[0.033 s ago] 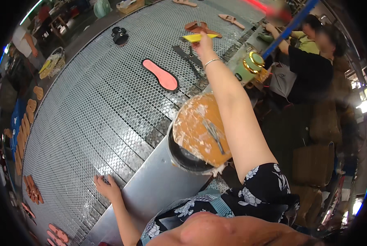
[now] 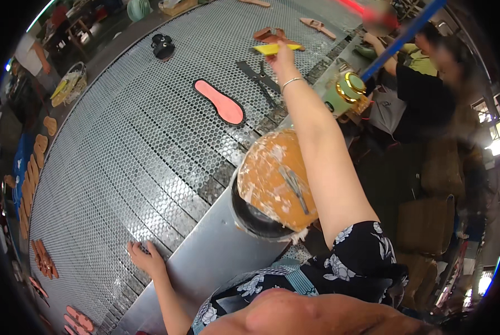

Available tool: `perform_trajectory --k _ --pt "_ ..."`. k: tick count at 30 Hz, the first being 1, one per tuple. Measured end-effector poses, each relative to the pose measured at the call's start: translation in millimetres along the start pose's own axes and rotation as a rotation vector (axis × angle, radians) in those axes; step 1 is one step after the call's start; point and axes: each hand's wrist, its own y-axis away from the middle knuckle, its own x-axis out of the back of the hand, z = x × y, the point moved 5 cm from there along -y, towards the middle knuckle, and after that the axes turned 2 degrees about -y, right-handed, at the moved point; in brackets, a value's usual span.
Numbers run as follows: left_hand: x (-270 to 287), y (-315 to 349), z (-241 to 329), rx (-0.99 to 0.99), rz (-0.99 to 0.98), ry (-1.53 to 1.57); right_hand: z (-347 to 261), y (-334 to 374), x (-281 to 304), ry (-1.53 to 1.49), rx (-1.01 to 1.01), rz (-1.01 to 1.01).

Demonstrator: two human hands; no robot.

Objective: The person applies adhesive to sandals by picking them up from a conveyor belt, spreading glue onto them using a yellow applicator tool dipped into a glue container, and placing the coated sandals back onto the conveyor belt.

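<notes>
My right hand [image 2: 282,60] reaches far across the metal mesh belt [image 2: 149,128], its fingers closed on a flat yellow strip [image 2: 277,49] whose kind I cannot make out. Just beyond the strip lies a brown sandal upper [image 2: 268,35]. Dark straps [image 2: 261,79] lie on the mesh beside and below that hand. To their left rests a pink insole with a black rim [image 2: 219,101]. My left hand [image 2: 147,259] lies at the belt's near edge, fingers spread on the mesh and holding nothing.
By my right arm stands a round pot with an orange-brown top [image 2: 269,167], a metal tool [image 2: 294,190] lying on it. A green-and-gold flask [image 2: 345,92] stands beyond. Black sandal parts [image 2: 162,46] sit on the far mesh. Co-workers [image 2: 423,95] sit at right.
My right hand has shifted slightly to the right with the yellow strip. My left hand stays in place on the mesh.
</notes>
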Motion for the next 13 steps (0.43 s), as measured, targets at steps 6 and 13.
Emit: perform_trajectory --k 6,13 --pt "-7 1 8 0.073 -0.085 0.035 -3 -100 45 0.101 0.071 0.069" --pt "-19 -5 20 0.141 -0.119 0.143 15 -149 57 0.252 0.059 0.141"
